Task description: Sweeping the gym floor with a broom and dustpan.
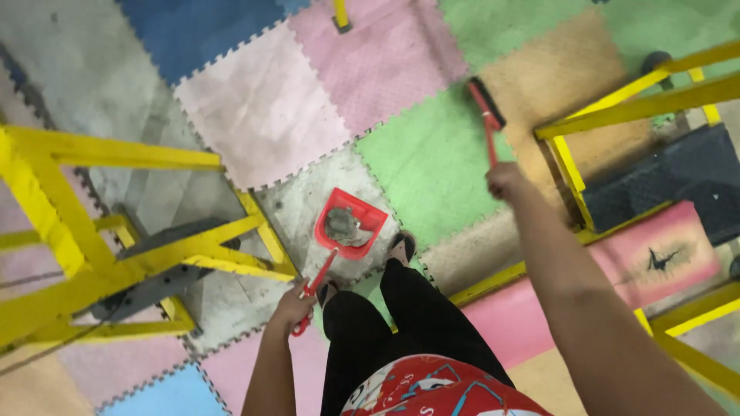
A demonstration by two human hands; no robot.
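My left hand [291, 306] grips the long handle of a red dustpan [348, 224]. The pan rests on a bare grey floor patch and holds a small heap of grey dirt. My right hand [503, 179] is stretched forward, closed on the red handle of a broom [486, 108]. Its dark brush head lies on the green and tan foam tiles, about a tile away to the right of the dustpan. My legs in black trousers and two dark sandals stand just behind the pan.
Coloured interlocking foam tiles [262, 115] cover the floor. A yellow metal frame [116, 254] with a grey plate stands at the left. Another yellow frame [632, 108] with a dark pad stands at the right, beside a pink mat [663, 258].
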